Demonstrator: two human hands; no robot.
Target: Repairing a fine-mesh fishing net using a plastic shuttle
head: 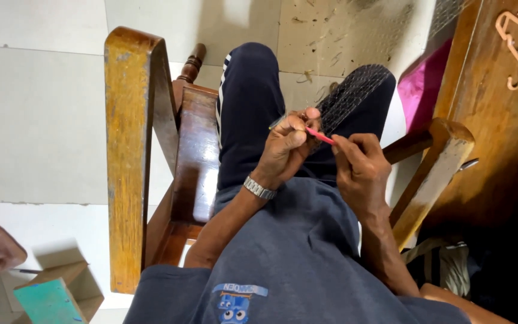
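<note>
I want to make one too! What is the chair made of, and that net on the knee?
The chair looks like varnished wood: brown grain, glossy seat, worn arm. The net seems to be thin thread or nylon mesh; it is too fine to tell which. The pink tool looks like plastic.

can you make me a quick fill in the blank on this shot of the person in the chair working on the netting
1. The right hand and left hand both pinch a thin ____ tool.
2. The netting lies draped over the person's ____ knee.
3. The wristwatch sits on the ____ wrist.
4. The person is seated in a ____ chair.

Missing words: pink; right; left; wooden
</note>
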